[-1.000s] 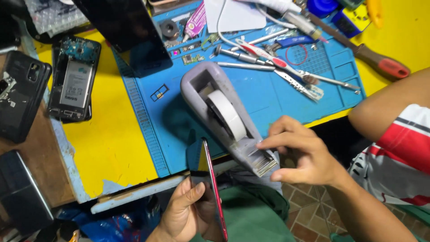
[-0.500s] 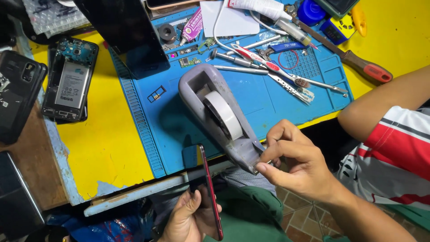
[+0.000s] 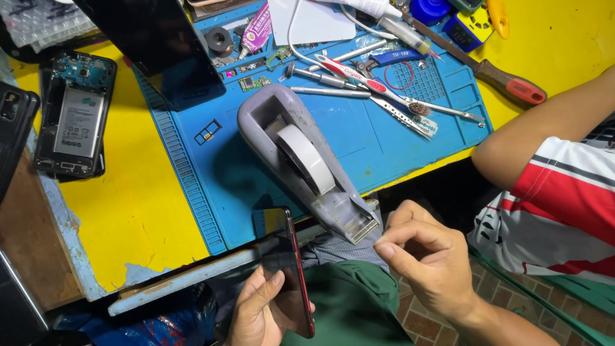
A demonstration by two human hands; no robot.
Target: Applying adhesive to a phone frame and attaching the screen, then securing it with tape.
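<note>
Two hands are busy below the near edge of the bench; your left hand [image 3: 259, 314] is curled around a thin phone [image 3: 289, 272] with a red rim, its dark glass turned mostly edge-on to you, the thumb lying on the glass side and the fingers behind it; your right hand [image 3: 426, 259] has thumb and forefinger pinched together just beside the cutter end of the grey tape dispenser [image 3: 301, 163], and it seems to hold the end of a clear tape strip, but the strip itself is too thin to see surely.

The dispenser stands on the blue work mat [image 3: 224, 173], lying slantwise, and its cutter end hangs over the near edge of the bench, between your two hands; the white tape roll [image 3: 306, 158] sits in its middle.

I judge the tape very light, soft and sticky; it will fold on itself easily, so take it only by the very tip and keep it tight. The dispenser looks heavy enough to stay when you pull. The phone is stiff but smooth and fragile; hold it by the rim, not by the glass.

At the left edge of the bench an opened phone [image 3: 75, 115] lies with its battery showing; at the far edge lie tweezers and a red-handled screwdriver [image 3: 506, 80].
</note>
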